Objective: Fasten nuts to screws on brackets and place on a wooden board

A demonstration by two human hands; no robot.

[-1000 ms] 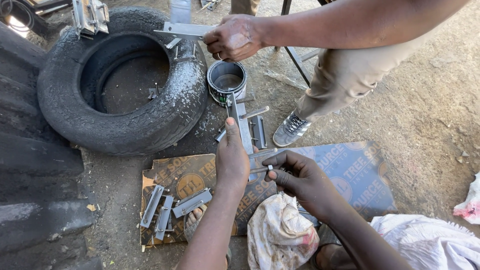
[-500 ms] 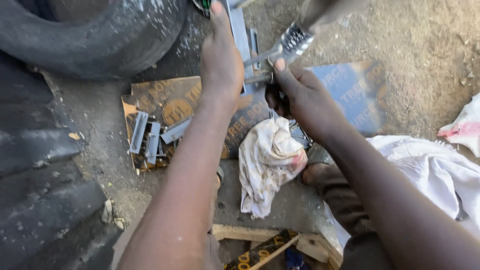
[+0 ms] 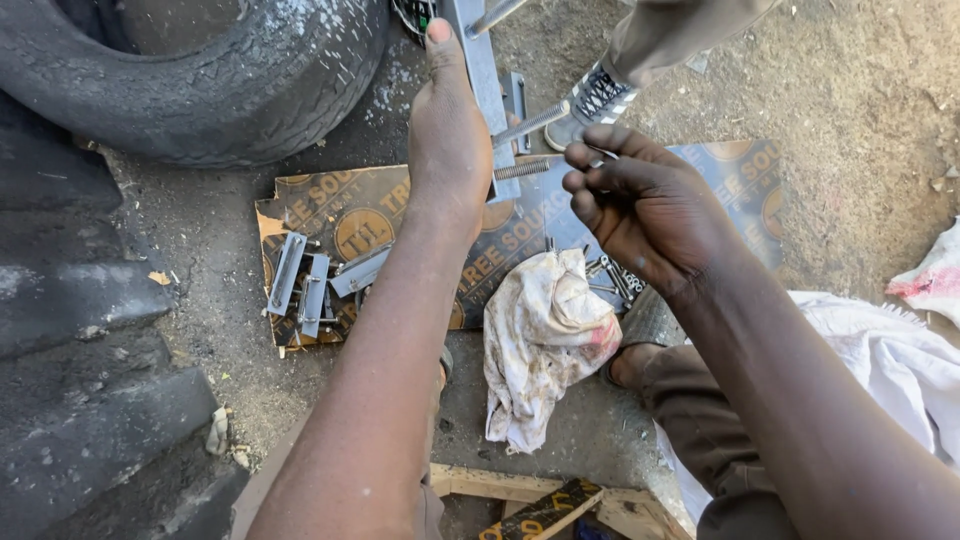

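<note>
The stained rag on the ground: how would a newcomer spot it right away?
Start at the big black tyre, then drop to the printed cardboard sheet below it. At the sheet's lower edge, between the forearms, lies the stained rag: crumpled, soft and whitish, unlike the flat grey metal brackets to its left.

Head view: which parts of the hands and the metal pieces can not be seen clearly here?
- Left hand: its palm and grip on the long grey metal bar face away from the camera.
- The bar's top end: cut by the upper edge.
- Right hand: what its fingertips pinch is too small to tell.
</note>
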